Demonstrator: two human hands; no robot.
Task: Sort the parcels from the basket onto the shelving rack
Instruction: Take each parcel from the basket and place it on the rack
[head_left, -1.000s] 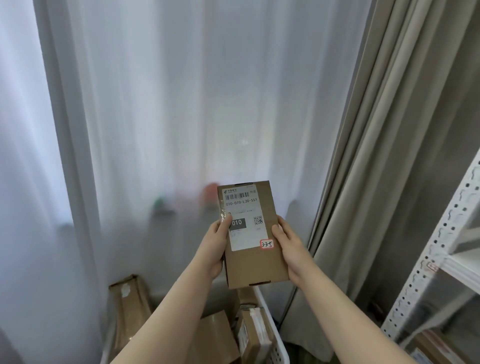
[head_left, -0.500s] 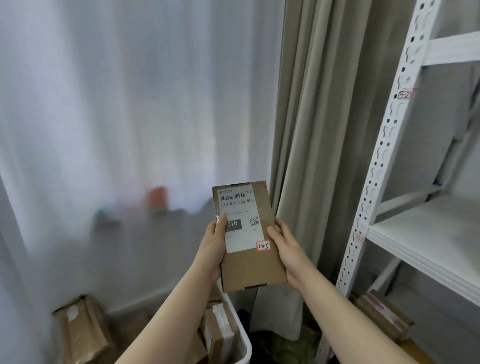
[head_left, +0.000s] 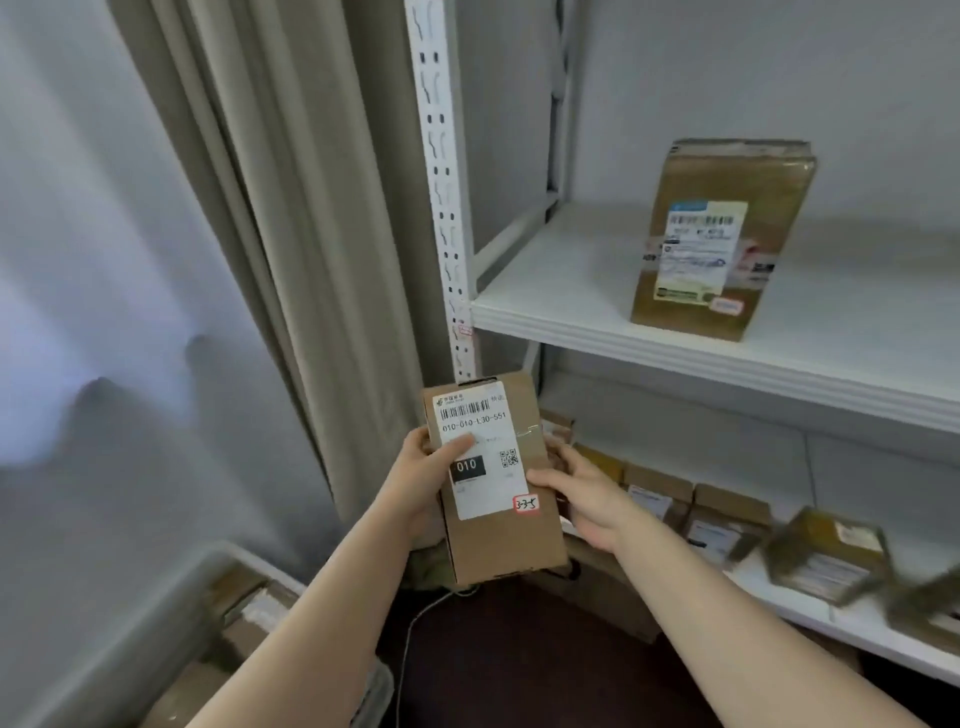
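I hold a small brown cardboard parcel upright in front of me, its white label and a red-edged sticker reading 3-3-5 facing me. My left hand grips its left edge with the thumb on the label. My right hand grips its right edge. The white shelving rack stands just beyond, to the right. The white basket sits low at the bottom left with several brown parcels inside.
A taped brown parcel stands upright on the middle shelf. Several small parcels line the lower shelf. The rack's perforated post rises beside beige curtains. A thin cable lies on the dark floor.
My view has swung to the right, from the sheer curtain to the shelving rack. Both hands still hold the parcel the same way, now close to the rack's post.
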